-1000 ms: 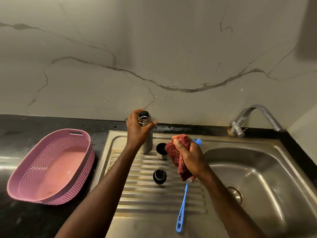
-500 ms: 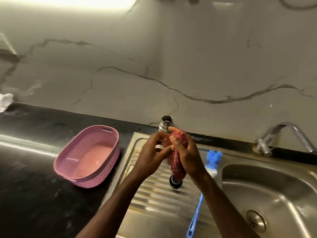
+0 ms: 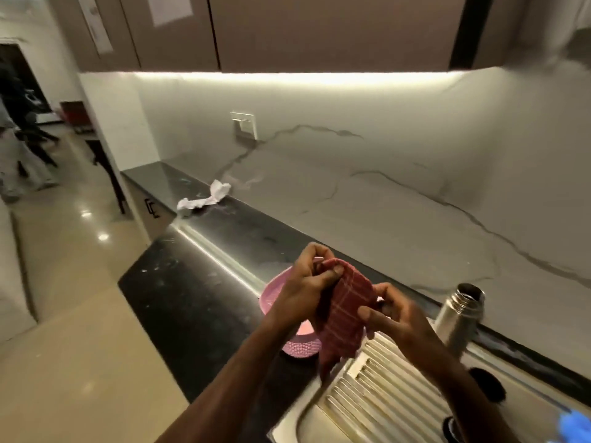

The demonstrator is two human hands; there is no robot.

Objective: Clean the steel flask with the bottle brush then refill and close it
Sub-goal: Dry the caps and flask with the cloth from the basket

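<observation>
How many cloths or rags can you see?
2. The red checked cloth is held by both hands above the counter's edge; a white crumpled rag lies far down the counter. Others may be out of view.

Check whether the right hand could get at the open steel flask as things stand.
Probably yes. The steel flask stands uncapped on the drainboard just beyond the right hand, nothing between, but that hand and the left hand grip the red cloth.

1. Dark red cloth with a thin pale check pattern (image 3: 347, 310).
2. Pink perforated plastic basket (image 3: 300, 346): uniform pink, fine lattice pattern.
3. Cylindrical steel flask (image 3: 459, 318): plain silver.
4. Black stone bench (image 3: 198, 302): pale flecks.
5. White marble-look wall panel (image 3: 383, 193): grey veins.
6. Crumpled white cloth (image 3: 204, 199).
7. Ribbed steel drainboard (image 3: 383, 398): silver, parallel ridges.
</observation>
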